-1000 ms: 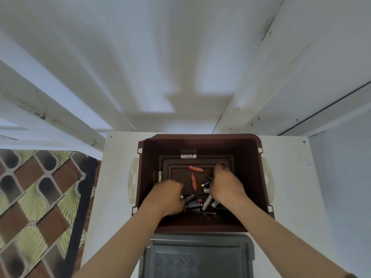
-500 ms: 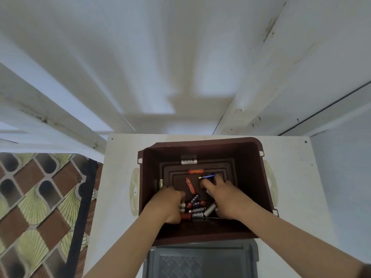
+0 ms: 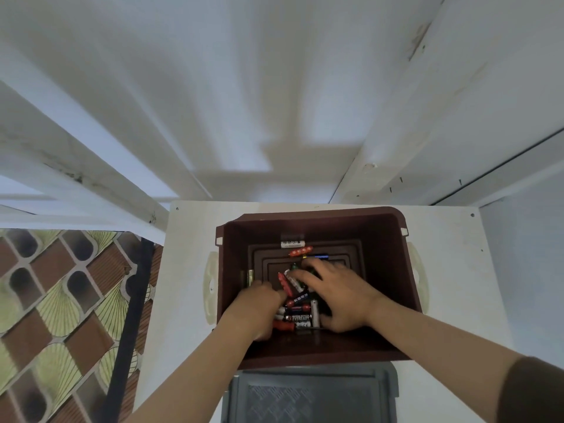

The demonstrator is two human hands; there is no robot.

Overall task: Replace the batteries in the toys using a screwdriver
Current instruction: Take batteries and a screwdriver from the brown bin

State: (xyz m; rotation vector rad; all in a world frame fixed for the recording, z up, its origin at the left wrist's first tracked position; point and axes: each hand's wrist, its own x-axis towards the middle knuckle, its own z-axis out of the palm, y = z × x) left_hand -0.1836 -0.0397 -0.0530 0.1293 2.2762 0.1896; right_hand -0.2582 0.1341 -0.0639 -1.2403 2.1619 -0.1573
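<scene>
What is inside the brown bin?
Loose batteries lie on the floor of the brown bin, red, black and white ones among them. The left hand and the right hand reach in and cover part of the pile; what lies under them is hidden.

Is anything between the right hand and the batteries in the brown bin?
Nothing visible. The brown bin has no lid on, and the right hand is inside it, fingers spread on the loose batteries. The left hand is in there too, at the pile's left edge, not in the right hand's way.
</scene>
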